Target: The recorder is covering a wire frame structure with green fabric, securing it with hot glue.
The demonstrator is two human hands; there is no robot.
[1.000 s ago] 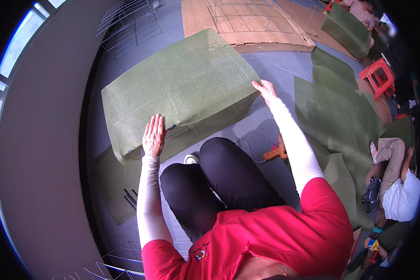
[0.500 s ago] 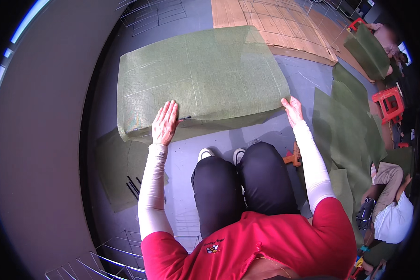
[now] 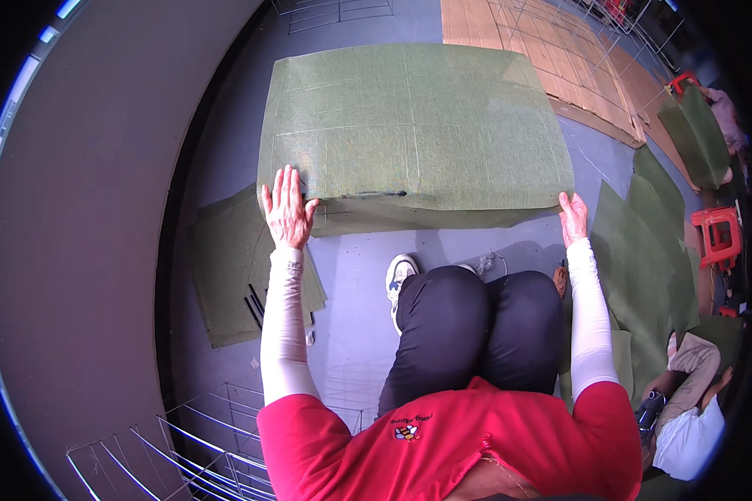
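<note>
A large green fabric-covered block point(image 3: 414, 134) is seen lying on the grey floor point(image 3: 351, 284), directly in front of the seated person's knees. Its near left corner is pressed by the left hand point(image 3: 287, 209), laid flat with fingers spread wide and nothing gripped. Its near right corner is touched by the right hand point(image 3: 573, 217), also flat and open, fingers fairly close together, nothing held. Both forearms are covered by white sleeves.

A dark slit is seen on the block's near edge, just right of the left hand. 1 white shoe point(image 3: 399, 275) is seen on the floor between block and knees.

On the near left, a flat green sheet point(image 3: 226, 267) is spread on the floor, with thin black rods point(image 3: 255, 307) lying on it. Wire racks point(image 3: 192, 442) are seen at the near left. More green sheets point(image 3: 643, 250) are laid at the right, a red stool point(image 3: 714, 235) beyond them. Cardboard with a wire grid point(image 3: 551, 50) is at the far right. Another person point(image 3: 685, 409) is seated at the near right.
</note>
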